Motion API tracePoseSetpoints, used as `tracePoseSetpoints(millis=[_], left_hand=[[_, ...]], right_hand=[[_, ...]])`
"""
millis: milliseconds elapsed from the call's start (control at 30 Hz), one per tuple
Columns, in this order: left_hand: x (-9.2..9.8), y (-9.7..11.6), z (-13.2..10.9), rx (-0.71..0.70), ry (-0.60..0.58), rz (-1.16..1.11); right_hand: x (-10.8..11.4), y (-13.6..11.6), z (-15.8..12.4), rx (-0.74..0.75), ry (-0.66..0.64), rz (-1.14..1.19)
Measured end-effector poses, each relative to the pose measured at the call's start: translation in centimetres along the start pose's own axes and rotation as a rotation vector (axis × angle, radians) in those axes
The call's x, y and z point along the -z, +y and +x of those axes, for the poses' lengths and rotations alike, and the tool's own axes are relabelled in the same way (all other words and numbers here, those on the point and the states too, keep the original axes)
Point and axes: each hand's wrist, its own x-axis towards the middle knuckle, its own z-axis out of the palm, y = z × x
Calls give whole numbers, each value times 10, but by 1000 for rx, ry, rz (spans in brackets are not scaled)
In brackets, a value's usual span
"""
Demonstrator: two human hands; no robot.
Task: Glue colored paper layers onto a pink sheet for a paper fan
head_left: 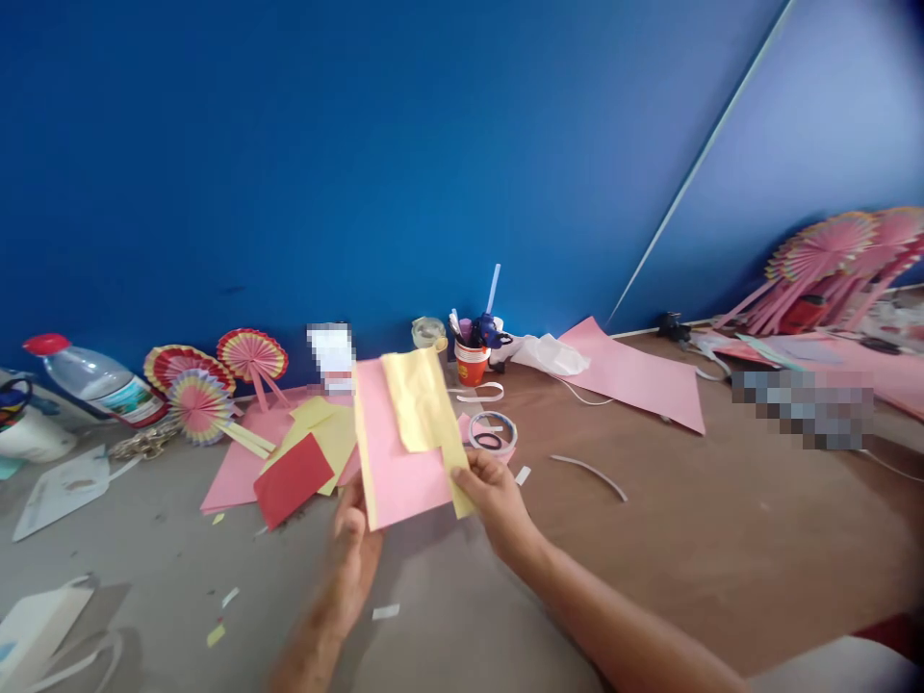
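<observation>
I hold a pink sheet of paper [394, 452] up above the table, with a crumpled yellow strip [419, 404] lying along it. My left hand [353, 549] grips the sheet's lower left corner from behind. My right hand [495, 491] pinches the lower right corner, over the yellow strip's end. Just behind the sheet lie red paper [293, 478], yellow paper [328, 433] and pink paper [238, 467] in a loose pile on the table.
Folded paper fans [206, 380] and a water bottle [97, 380] lie at the left, a tape roll [493, 430] and a cup of pens [473, 356] behind the sheet, a large pink sheet [635, 375] and more fans [837, 255] at the right. Paper scraps dot the table.
</observation>
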Motion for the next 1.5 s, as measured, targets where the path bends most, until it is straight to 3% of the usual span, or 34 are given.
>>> tracePoseSetpoints(millis=[33,167,200,300,400,467,500,733,1033,1233,1500], left_hand=[[0,0,1,89,6,-85],[13,1,9,358,253,-239],[16,1,12,395,255,-240],[22,1,19,344,242,-174],[23,1,25,223,300,-83],[24,-1,28,187,343,-33],[25,-1,30,185,357,-14],[31,-11,33,189,358,77],[26,-11,29,168,325,102],[25,-9,26,202,325,59],[23,-8,26,251,328,6]], right_hand=[[-2,4,-2,-14,-30,-44],[-8,17,-8,-42,-172,-214],[-7,19,-9,-20,-192,-267],[-2,14,-5,114,-253,-403],[13,-1,9,312,-208,-583],[26,-13,22,402,-75,-992],[32,-18,28,387,-83,-1243],[45,-25,43,321,-195,-1603],[44,-26,59,234,-254,-1799],[47,-35,64,256,-298,-1827],[59,-50,71,284,-159,-1841]])
